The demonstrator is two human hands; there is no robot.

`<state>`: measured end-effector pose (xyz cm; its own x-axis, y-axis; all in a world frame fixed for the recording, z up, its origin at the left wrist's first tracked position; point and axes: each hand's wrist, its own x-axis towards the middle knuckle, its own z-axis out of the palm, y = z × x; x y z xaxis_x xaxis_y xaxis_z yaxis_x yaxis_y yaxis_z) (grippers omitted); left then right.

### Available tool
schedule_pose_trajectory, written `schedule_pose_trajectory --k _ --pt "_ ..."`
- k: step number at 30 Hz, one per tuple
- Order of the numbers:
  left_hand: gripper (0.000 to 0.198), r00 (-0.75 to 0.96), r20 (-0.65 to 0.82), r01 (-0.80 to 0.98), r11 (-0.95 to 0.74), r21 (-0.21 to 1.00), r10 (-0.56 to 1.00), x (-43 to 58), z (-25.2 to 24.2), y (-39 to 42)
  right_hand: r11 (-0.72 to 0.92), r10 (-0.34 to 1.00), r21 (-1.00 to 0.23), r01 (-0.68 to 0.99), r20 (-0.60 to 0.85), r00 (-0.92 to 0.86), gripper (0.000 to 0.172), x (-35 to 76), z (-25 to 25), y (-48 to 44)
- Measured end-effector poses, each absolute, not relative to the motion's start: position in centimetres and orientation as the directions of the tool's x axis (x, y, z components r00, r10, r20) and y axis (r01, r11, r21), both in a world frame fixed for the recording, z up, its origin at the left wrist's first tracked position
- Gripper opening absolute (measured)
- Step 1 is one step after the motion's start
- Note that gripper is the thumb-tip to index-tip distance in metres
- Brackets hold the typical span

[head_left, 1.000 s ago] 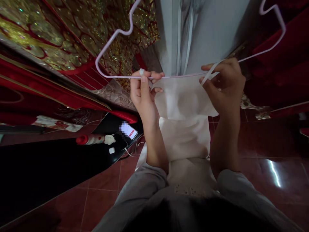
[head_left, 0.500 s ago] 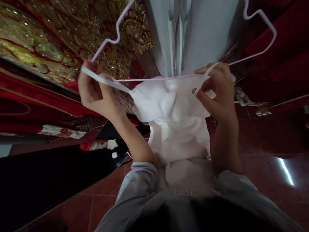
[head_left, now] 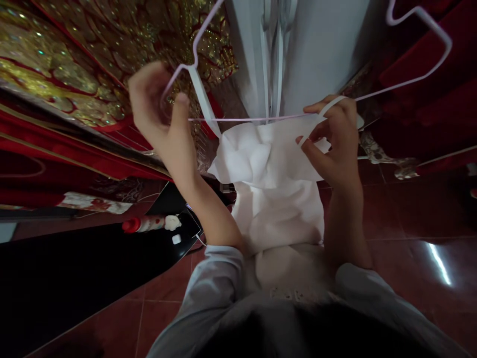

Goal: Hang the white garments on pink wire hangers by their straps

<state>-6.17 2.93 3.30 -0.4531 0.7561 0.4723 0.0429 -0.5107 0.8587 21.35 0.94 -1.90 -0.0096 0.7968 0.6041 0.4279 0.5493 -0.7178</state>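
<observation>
A pale pink clothes hanger (head_left: 253, 119) is held up in front of me, its bottom bar running across between my hands. My left hand (head_left: 160, 109), partly blurred, curls around the hanger's left corner. Near it, a white strap (head_left: 203, 99) sits over the hanger's left notch and leads down to a white garment (head_left: 268, 159) with soft folds. My right hand (head_left: 335, 134) has the other strap (head_left: 320, 119) looped over its fingers and against the thumb, and the hanger's bar passes behind these fingers. The garment hangs below the bar, in front of my body.
Gold-sequinned red garments (head_left: 93, 59) hang at the left, dark red cloth (head_left: 428, 54) at the right. Grey-white doors with handles (head_left: 274, 64) stand ahead. A black table (head_left: 93, 273) at lower left bears a red-capped bottle (head_left: 145, 223), a small white case (head_left: 176, 239) and a phone (head_left: 192, 223).
The left strap has gone from my left hand onto the hanger's left notch. My left hand has risen around the hanger's corner. The hanger has shifted slightly right; my right hand barely moved.
</observation>
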Motion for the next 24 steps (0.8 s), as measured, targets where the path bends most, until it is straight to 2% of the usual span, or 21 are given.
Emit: schedule_pose_trajectory --k 1,2,4,5,6,8,11,13,15,18,21,24 --pt "0.032 -0.54 0.473 -0.003 -0.564 0.826 0.696 -5.7 2.0 2.8 0.548 0.799 -0.718 0.429 0.601 -0.016 0.045 21.2 -2.0 1.0" --pt "0.034 -0.588 0.407 -0.092 -0.558 0.825 0.699 -5.1 0.8 2.7 0.546 0.802 -0.72 0.429 0.597 -0.017 0.045 21.1 -2.0 1.0" --pt "0.024 -0.557 0.255 -0.296 -0.476 0.828 0.791 -3.6 -1.2 2.4 0.528 0.812 -0.732 0.43 0.583 -0.005 0.044 21.0 -2.1 1.0" --pt "0.016 -0.537 0.235 -0.322 -0.455 0.831 0.81 -2.7 -1.9 2.3 0.515 0.819 -0.739 0.434 0.574 0.006 0.043 21.0 -2.0 0.9" --pt "0.008 -0.513 0.242 -0.33 -0.449 0.83 0.824 -1.9 -2.2 2.1 0.502 0.825 -0.745 0.44 0.565 0.014 0.043 21.0 -1.9 0.8" --pt "0.015 -0.494 0.3 -0.285 -0.477 0.831 0.816 -0.6 -2.2 1.9 0.502 0.826 -0.745 0.44 0.564 0.011 0.044 20.9 -1.6 0.5" --pt "0.018 -0.518 0.353 -0.205 -0.514 0.833 0.779 0.3 -1.4 1.7 0.591 0.775 -0.701 0.4 0.631 -0.038 0.046 21.3 -1.1 0.2" --pt "0.015 -0.522 0.338 -0.216 -0.505 0.836 0.783 0.4 -1.1 1.6 0.669 0.687 -0.653 0.354 0.726 0.04 0.044 22.3 -1.0 0.7" --pt "0.012 -0.504 0.34 -0.256 -0.514 0.819 0.794 0.4 -1.0 1.5 0.74 0.528 -0.588 0.327 0.809 0.259 0.032 24.3 -1.1 2.0" --pt "0.012 -0.496 0.388 -0.287 -0.568 0.771 0.777 0.6 -1.1 1.4 0.8 0.258 -0.493 0.341 0.797 0.546 0.011 28.7 -1.3 5.3" --pt "0.015 -0.496 0.403 -0.295 -0.586 0.754 0.769 0.9 -1.0 1.2 0.768 0.28 -0.516 0.379 0.803 0.526 0.007 32.0 -1.0 8.6" --pt "0.015 -0.494 0.403 -0.277 -0.578 0.767 0.771 1.2 -1.1 1.2 0.796 0.366 -0.472 0.377 0.873 0.322 0.011 31.8 0.5 9.9"
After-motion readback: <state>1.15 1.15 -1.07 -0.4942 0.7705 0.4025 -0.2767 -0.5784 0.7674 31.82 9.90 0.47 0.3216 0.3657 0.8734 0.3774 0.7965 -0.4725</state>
